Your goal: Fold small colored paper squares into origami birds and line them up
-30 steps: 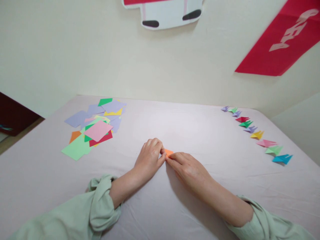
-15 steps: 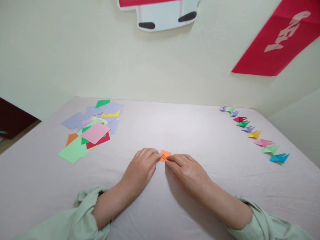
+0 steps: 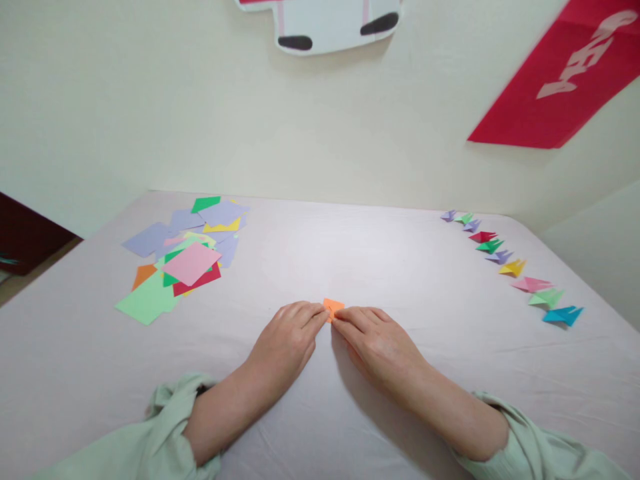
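A small piece of folded orange paper (image 3: 333,306) lies on the table between my hands. My left hand (image 3: 299,331) has its fingers drawn together on the paper's left and near side. From the right, my right hand (image 3: 371,335) pinches the paper's near right edge. Both hands rest low on the cloth, fingertips almost meeting. The fingers hide the near part of the paper, so its folds show only in part.
A loose pile of coloured paper sheets, a pink sheet (image 3: 192,264) on top, lies at the left. Several folded paper figures stand in a slanting row at the right, a blue figure (image 3: 563,316) nearest. A pale cloth covers the table (image 3: 320,247), which meets the wall behind.
My left fingertips have shifted slightly right and onto the orange paper, covering more of its near left part. My right hand keeps nearly the same place.
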Motion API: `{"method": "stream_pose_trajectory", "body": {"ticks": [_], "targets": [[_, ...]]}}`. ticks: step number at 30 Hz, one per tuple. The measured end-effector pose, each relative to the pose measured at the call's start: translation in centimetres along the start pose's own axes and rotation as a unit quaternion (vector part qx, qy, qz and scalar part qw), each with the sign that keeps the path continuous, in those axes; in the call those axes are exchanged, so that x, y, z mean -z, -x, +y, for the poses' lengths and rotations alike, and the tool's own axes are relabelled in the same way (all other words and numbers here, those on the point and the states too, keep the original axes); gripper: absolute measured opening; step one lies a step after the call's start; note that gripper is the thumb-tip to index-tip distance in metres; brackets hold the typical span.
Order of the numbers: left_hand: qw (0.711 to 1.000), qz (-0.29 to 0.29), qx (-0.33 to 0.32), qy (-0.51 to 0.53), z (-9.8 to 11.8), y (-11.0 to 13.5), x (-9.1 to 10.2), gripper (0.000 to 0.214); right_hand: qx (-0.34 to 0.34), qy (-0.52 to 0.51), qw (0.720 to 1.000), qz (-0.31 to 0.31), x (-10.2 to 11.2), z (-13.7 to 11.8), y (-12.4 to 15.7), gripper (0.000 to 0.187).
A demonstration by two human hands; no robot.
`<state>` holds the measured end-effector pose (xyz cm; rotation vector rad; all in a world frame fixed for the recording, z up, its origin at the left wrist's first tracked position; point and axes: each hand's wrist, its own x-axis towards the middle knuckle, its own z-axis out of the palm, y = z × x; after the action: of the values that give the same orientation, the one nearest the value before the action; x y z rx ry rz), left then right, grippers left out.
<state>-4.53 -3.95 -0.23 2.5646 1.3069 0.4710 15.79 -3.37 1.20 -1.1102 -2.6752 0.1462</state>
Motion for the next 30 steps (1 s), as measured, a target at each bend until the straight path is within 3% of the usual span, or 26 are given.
{"method": "stream_pose_trajectory", "body": {"ticks": [9,15,22,30], "targets": [[0.990,-0.015,0.007,-0.137,1.5,0.3,-0.3,0.038,0.022,0.011,1.000,0.014,0.1,0.0,0.1,0.021],[0.995,-0.002,-0.002,-0.102,1.3,0.9,-0.6,0.044,0.022,0.010,1.000,0.008,0.2,-0.1,0.0,0.021],[0.997,0.005,0.042,-0.067,0.8,0.6,-0.1,0.054,0.023,-0.005,1.000,0.008,0.1,0.1,0.1,0.022],[0.993,0.008,0.072,-0.093,1.2,0.2,0.1,0.045,0.018,-0.002,1.000,-0.003,0.2,-0.1,0.2,0.018]]}}
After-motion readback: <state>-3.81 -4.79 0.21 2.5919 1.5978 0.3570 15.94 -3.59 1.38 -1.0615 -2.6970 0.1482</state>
